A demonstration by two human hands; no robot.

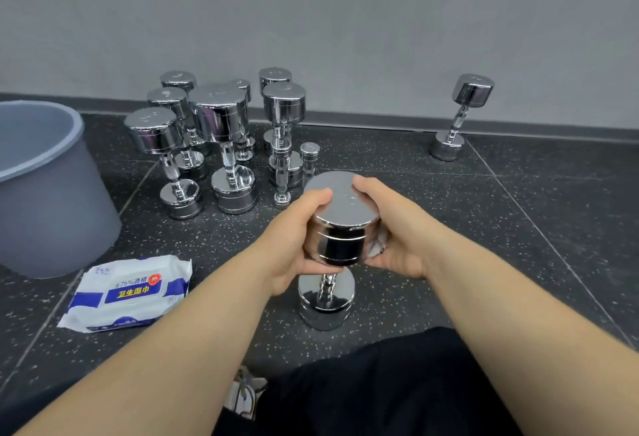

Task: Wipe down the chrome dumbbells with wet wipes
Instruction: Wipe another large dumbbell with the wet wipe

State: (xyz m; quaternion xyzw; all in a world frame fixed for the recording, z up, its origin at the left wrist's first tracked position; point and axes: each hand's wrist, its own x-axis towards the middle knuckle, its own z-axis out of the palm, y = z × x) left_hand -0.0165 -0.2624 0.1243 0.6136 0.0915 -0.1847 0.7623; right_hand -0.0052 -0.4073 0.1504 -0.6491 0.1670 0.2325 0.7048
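Left hand [294, 231] curls its grip round the top of the upright dumbbell [340, 224] to steady it, right hand [394, 228] pinching a wipe [377, 244] against its side, likely for rubbing.

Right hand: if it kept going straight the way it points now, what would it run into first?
The top head of the dumbbell it grips, with the wipe pressed between; the right hand points forward-left. Beyond that, probably the left hand, though depth is unclear.

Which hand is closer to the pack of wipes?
Left. The left hand grips the dumbbell on the side facing the wipes pack; the right hand holds the far side.
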